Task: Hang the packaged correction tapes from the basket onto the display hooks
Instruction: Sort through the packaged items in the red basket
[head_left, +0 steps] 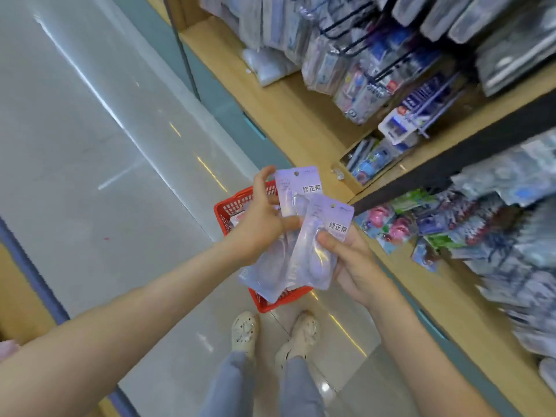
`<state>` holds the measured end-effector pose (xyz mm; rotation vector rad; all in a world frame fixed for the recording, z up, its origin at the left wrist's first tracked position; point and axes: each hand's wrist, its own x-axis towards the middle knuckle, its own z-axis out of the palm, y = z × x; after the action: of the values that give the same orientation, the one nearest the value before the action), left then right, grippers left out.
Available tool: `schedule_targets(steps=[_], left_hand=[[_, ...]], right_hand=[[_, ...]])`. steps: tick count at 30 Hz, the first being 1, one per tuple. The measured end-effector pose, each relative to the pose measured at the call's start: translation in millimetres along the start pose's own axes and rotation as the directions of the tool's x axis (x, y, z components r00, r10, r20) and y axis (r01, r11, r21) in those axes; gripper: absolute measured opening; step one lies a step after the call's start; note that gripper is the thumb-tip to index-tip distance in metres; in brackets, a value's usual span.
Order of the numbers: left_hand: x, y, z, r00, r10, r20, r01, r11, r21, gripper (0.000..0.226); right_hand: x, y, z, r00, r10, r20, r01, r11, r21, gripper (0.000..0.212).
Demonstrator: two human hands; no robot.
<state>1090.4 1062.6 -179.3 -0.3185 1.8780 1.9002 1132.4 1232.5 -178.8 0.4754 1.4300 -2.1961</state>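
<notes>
Two pale purple correction tape packs are held up in front of me above a red basket [231,210] on the floor. My left hand [261,224] grips the rear pack [296,188], thumb over its face. My right hand [349,260] pinches the front pack [316,245] with the thumb on its front. The two packs overlap, each with a hang hole at the top. More packs lie inside the basket, mostly hidden behind the hands.
A wooden display shelf [288,115] runs along the right, with many hanging packaged stationery items [376,70] on hooks. A lower row of goods [481,236] hangs at the right. My feet [270,332] stand on the glossy tile floor behind the basket.
</notes>
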Motion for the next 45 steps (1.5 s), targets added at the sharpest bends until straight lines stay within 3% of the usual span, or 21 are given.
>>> schedule_targets(steps=[3,7,10,12,18,22,25,28,33,36,42,45], left_hand=[[-36.0,44.7,25.7,0.997,-0.059,0.054,0.066,0.988,-0.137,0.078],[-84.0,87.0,64.3,0.949,-0.075,0.305,0.107,0.990,-0.088,0.039],[-125.0,105.3,92.1,0.751,-0.194,0.631,0.115,0.980,0.164,0.041],[-156.2,112.0,118.8,0.639,-0.223,0.736,-0.019,0.952,0.305,0.034],[-266.6,109.7,254.2,0.675,-0.069,0.734,-0.275,0.900,0.338,0.029],[-353.7,105.8,351.8,0.600,-0.004,0.800,-0.323,0.914,0.247,0.013],[-405.7,115.2,412.3,0.604,0.117,0.788,-0.351,0.927,0.132,0.012],[-441.8,128.8,466.9,0.560,0.238,0.793,-0.397,0.918,0.005,0.024],[-486.8,145.4,545.2,0.412,0.361,0.836,-0.456,0.876,-0.153,0.029],[-496.7,158.0,581.3,0.344,0.439,0.830,-0.498,0.835,-0.235,0.044],[-497.6,214.2,644.4,0.281,0.625,0.728,-0.591,0.710,-0.382,0.035],[-506.9,261.5,670.6,0.196,0.724,0.662,-0.679,0.587,-0.441,0.036]], right_hand=[[-56.4,-32.1,7.5,0.987,-0.096,-0.126,0.106,0.992,0.073,0.068],[-134.5,-58.6,-4.2,0.963,-0.194,-0.189,0.220,0.967,0.126,0.033],[-197.3,-68.8,-21.9,0.929,-0.277,-0.246,0.314,0.941,0.123,0.031],[-245.9,-75.1,-37.7,0.886,-0.336,-0.320,0.386,0.916,0.107,0.037],[-415.7,-72.1,-112.7,0.724,-0.489,-0.486,0.572,0.820,0.027,0.035],[-535.5,-72.1,-164.1,0.572,-0.608,-0.550,0.685,0.724,-0.088,0.055],[-615.2,-76.7,-194.7,0.453,-0.664,-0.594,0.761,0.636,-0.130,0.059],[-674.8,-83.7,-217.3,0.414,-0.715,-0.563,0.794,0.587,-0.161,0.055],[-722.2,-109.3,-239.1,0.405,-0.783,-0.472,0.758,0.576,-0.305,0.055],[-738.6,-132.4,-257.3,0.331,-0.829,-0.451,0.753,0.520,-0.403,0.051],[-766.5,-198.3,-291.6,0.217,-0.904,-0.368,0.655,0.414,-0.632,0.048],[-790.3,-249.4,-301.2,0.084,-0.929,-0.359,0.599,0.335,-0.727,0.046]])
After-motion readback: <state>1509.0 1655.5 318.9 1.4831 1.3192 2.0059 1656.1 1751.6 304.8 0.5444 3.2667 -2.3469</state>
